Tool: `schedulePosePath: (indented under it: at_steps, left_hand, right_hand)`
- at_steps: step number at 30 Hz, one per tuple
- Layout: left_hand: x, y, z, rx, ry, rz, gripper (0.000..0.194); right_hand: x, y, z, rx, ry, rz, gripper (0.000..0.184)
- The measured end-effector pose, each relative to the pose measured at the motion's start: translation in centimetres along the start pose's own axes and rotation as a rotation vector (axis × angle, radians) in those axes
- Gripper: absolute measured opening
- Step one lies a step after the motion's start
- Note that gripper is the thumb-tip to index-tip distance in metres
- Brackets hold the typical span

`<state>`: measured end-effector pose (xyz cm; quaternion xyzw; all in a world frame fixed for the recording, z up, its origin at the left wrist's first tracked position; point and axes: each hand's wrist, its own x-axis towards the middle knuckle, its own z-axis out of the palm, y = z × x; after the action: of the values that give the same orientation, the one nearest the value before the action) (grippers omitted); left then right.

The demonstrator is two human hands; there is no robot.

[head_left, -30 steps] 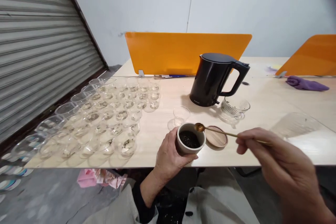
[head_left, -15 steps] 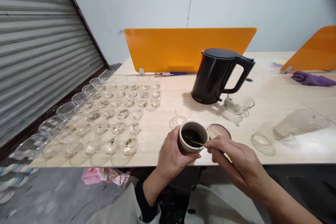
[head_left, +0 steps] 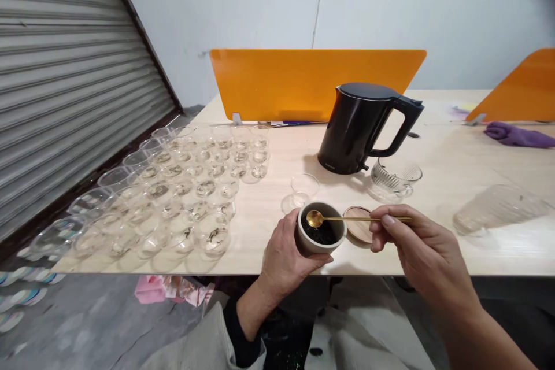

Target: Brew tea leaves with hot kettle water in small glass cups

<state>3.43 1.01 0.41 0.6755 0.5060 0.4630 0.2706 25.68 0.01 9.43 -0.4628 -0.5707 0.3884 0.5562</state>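
My left hand (head_left: 284,251) is wrapped round a pale ceramic jar (head_left: 321,250) at the table's front edge. Dark loose tea leaves (head_left: 321,235) lie inside it. Between thumb and fingers, my right hand (head_left: 416,243) grips the thin handle of a gold spoon (head_left: 347,218). Its bowl is over the jar's mouth, and I cannot tell whether any leaf is in it. A round wooden lid (head_left: 359,228) lies right of the jar, partly beneath the spoon handle. Just behind the jar stands a clear plastic cup (head_left: 304,188).
Several clear cups (head_left: 206,188) holding dark bits stand in rows on the left. A black kettle (head_left: 358,127) and a ribbed glass cup (head_left: 396,176) are behind my right hand. Farther right lie stacked clear cups (head_left: 498,208) and a purple cloth (head_left: 518,134). An orange divider (head_left: 316,84) stands behind.
My right hand has drawn back to the right and lifted the spoon out of the leaves, so its bowl now shows above them. My left hand keeps the jar in place.
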Motion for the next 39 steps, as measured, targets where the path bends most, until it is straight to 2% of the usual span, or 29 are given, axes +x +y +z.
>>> schedulePosePath:
  at_steps: [8, 15, 25, 31, 34, 39]
  left_hand:
    - [0.1, 0.2, 0.0, 0.015, -0.001, -0.032, 0.094]
    - [0.0, 0.2, 0.1, 0.011, 0.008, -0.018, 0.093]
    - [0.1, 0.3, 0.1, 0.011, 0.018, 0.001, 0.094]
    - [0.1, -0.1, 0.3, 0.023, 0.035, 0.003, 0.098]
    - [0.1, -0.1, 0.3, 0.019, 0.029, 0.015, 0.097]
    - [0.2, -0.2, 0.2, 0.02, 0.023, 0.023, 0.098]
  right_hand:
    - [1.0, 0.7, 0.2, 0.141, 0.111, 0.105, 0.014]
    - [2.6, 1.3, -0.6, 0.279, 0.194, 0.219, 0.015]
    - [4.2, 1.6, -0.4, 0.382, 0.207, 0.256, 0.017]
    - [5.7, 1.5, 0.1, 0.391, 0.206, 0.197, 0.014]
    - [6.2, 1.9, 1.1, 0.249, 0.188, 0.069, 0.013]
    - [6.2, 2.3, 2.8, -0.29, 0.033, -0.205, 0.019]
